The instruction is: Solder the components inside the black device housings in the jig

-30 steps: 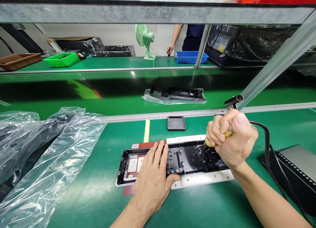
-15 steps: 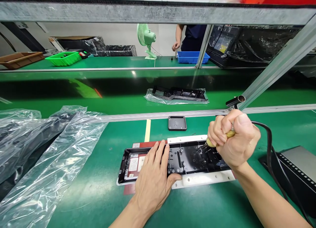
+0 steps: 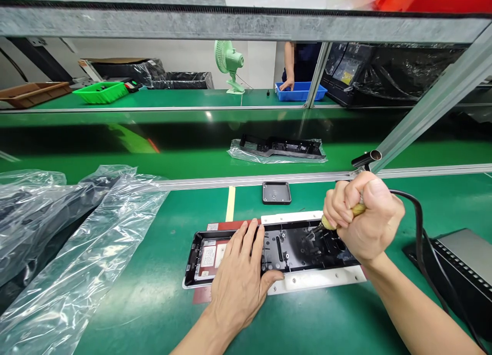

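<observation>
A long black plastic housing [image 3: 295, 247] lies face down on a fixture with white side strips [image 3: 319, 280] and a reddish base plate [image 3: 202, 295]. My left hand [image 3: 242, 273] rests flat across the housing's middle, fingers stretched and thumb on the near white strip. My right hand [image 3: 363, 214] is wrapped round the yellow handle of a soldering iron [image 3: 326, 222], held at a slant. Its thin metal tip points down-left into the right half of the housing, among small posts. Whether the tip touches a post I cannot make out.
A small black cover [image 3: 276, 193] lies behind the fixture, near yellow tape [image 3: 230, 203]. Clear plastic bags [image 3: 96, 242] cover the left side. A metal tube holder [image 3: 367, 159], black cable [image 3: 418, 232] and dark box [image 3: 461, 262] stand right. Across, a person's hand [image 3: 287, 83] reaches into a blue tray [image 3: 300, 92].
The person across has put a hand into the blue tray. My own hands and the soldering iron hold nearly the same place; the view has shifted slightly.
</observation>
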Motion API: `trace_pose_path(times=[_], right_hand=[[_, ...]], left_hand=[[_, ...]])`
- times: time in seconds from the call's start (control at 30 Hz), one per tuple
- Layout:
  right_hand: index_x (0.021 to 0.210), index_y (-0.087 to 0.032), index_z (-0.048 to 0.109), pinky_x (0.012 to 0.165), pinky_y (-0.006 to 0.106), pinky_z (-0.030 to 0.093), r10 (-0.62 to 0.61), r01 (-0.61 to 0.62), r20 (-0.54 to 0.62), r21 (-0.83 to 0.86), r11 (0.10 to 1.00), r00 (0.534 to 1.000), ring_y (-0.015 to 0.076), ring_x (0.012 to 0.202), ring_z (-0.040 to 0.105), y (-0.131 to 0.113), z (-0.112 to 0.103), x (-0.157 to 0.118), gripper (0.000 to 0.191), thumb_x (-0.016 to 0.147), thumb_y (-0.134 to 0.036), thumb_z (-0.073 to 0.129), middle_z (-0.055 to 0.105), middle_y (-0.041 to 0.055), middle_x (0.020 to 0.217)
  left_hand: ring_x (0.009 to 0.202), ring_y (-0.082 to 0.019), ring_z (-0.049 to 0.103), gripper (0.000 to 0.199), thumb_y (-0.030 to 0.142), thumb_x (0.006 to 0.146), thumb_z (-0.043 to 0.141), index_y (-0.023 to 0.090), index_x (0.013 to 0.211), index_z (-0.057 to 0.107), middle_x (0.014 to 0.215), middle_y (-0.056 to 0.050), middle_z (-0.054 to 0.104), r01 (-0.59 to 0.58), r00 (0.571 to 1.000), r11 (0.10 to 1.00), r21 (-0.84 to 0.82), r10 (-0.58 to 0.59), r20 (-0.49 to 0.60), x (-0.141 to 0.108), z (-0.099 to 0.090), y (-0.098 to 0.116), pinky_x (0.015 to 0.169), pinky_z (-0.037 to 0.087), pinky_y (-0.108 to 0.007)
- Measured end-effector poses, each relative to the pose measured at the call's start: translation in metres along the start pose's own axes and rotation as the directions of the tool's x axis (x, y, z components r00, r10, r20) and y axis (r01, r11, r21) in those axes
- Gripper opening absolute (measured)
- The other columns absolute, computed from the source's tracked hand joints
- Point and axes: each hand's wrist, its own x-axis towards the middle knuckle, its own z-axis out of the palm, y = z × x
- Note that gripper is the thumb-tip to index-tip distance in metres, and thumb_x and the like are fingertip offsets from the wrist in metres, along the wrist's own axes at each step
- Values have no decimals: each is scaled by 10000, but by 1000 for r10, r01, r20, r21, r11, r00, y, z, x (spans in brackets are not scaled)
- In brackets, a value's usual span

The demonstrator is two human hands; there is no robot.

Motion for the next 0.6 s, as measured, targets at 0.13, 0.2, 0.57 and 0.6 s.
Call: trace_pose_path(times=[0.13,0.2,0.57,0.6], right_hand=[[640,-202,490,330,215,278,17,-17,1,1,1000,1000,82,370,325,-1,0,0,417,999,-377,609,381,-49,484],[641,-200,497,334,216,285,22,-22,8,-3,1000,1000,82,370,333,-1,0,-1,415,995,-381,617,386,-48,487],[656,-205,507,324,232,293,63,-63,42,-6,998,997,102,381,346,-4,-4,2,400,1007,-377,591,409,-37,504],[657,-205,508,325,233,296,63,-63,46,-6,998,997,103,382,349,-5,-4,2,399,1008,-375,590,411,-36,504]], left_hand=[[1477,-362,439,883,730,1021,322,55,1584,409,1646,-176,448,1,1000,1000,-3,-1,-1,0,0,0,1159,418,-483],[1476,-361,441,906,750,1004,341,53,1579,417,1639,-180,456,3,1000,1000,-7,-3,-1,0,-1,0,1159,419,-481],[1460,-356,468,768,641,1050,419,75,1569,442,1626,-168,479,15,1000,1000,-22,-16,-13,1,-2,1,1145,443,-487],[1461,-356,467,760,632,1051,424,75,1568,443,1625,-170,480,17,1000,1000,-25,-17,-15,1,-2,1,1144,446,-489]])
